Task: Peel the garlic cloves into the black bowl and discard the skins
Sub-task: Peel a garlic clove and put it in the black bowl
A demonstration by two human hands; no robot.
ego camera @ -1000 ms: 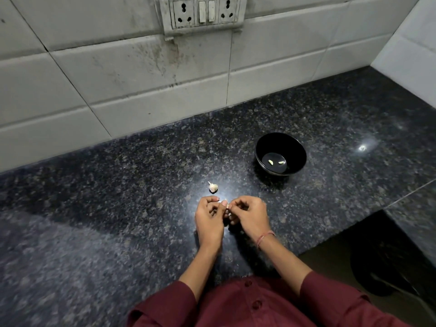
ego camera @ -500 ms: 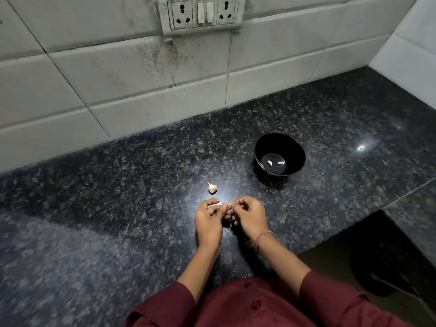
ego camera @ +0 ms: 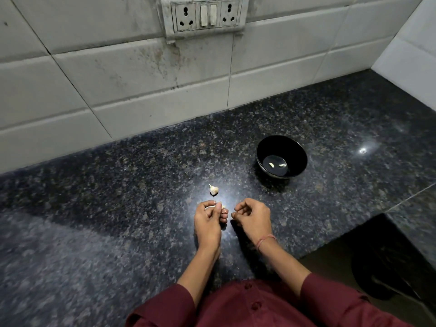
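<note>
Change: left hand (ego camera: pixel 208 220) and right hand (ego camera: pixel 253 217), joined earlier, are pulled apart. Clove (ego camera: pixel 222 206) is pinched by left; right is curled, contents not discernible. Skin judged stripped; black bowl (ego camera: pixel 283 147) next.

We see a dark speckled stone countertop (ego camera: pixel 118 208), polished to a mirror gloss. The small round black bowl (ego camera: pixel 296 151) looks smooth and shiny; we cannot tell its material. The white glazed wall tiles (ego camera: pixel 141 74) are streaked with grime. The white socket plate (ego camera: pixel 207 29) looks like plastic. The dark red shirt (ego camera: pixel 259 310) is matt cloth, and the pale garlic piece (ego camera: pixel 213 190) has dry, papery skin.
</note>
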